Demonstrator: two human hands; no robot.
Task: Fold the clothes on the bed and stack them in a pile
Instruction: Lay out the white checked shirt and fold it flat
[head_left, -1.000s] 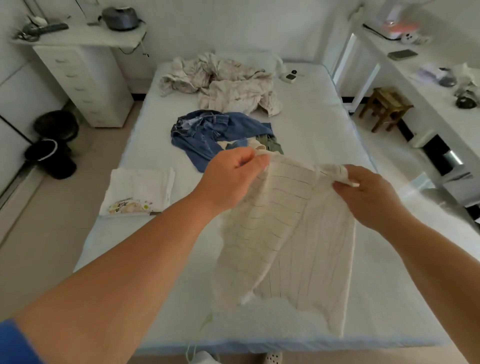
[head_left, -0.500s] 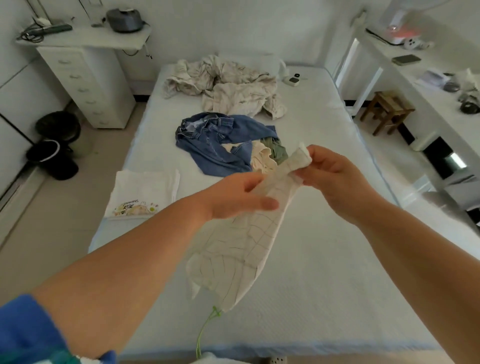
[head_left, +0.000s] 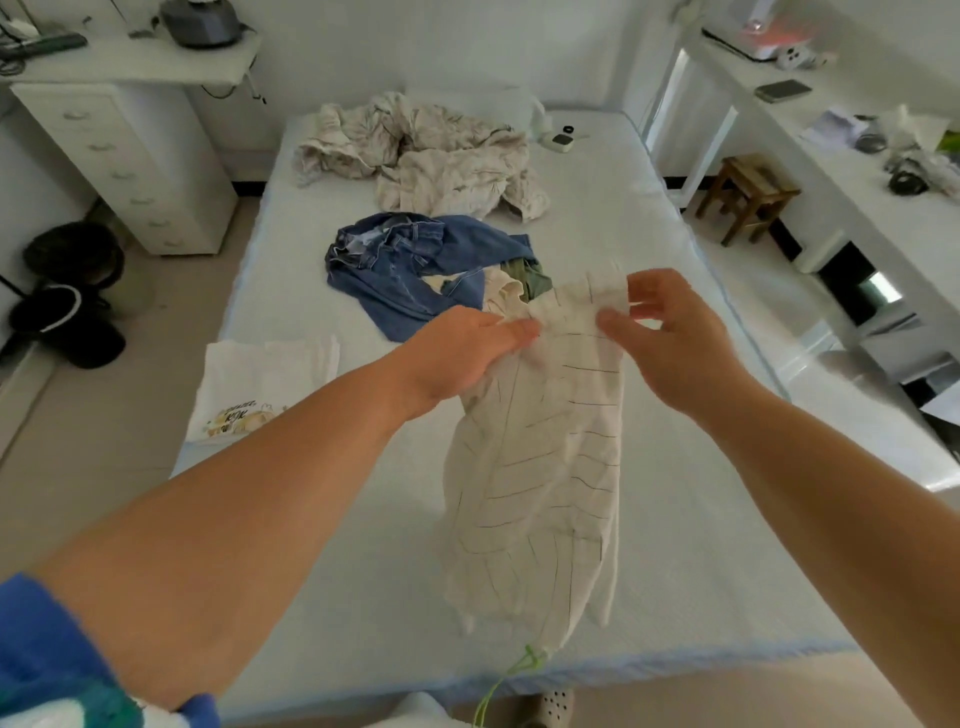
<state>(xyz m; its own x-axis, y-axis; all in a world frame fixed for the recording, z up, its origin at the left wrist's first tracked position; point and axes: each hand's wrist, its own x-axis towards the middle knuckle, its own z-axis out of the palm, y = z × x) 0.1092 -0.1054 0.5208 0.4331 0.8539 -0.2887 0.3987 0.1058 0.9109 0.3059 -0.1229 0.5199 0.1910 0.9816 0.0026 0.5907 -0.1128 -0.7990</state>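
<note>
Bed (head_left: 597, 218) filling mid-frame. Crumpled cream sheet (head_left: 431, 150) at upper centre; blue jeans (head_left: 410, 270) just below, touching small cream and green garments (head_left: 524, 283). Folded white printed shirt (head_left: 260, 387) at left edge of bed. Cream striped garment (head_left: 540, 483) held at centre, hanging toward lower frame, green drawstring (head_left: 511, 675) dangling. Left hand (head_left: 457, 353) pinching its bunched top edge; right hand (head_left: 675, 338) gripping same edge, fingers (head_left: 649, 283) curled.
</note>
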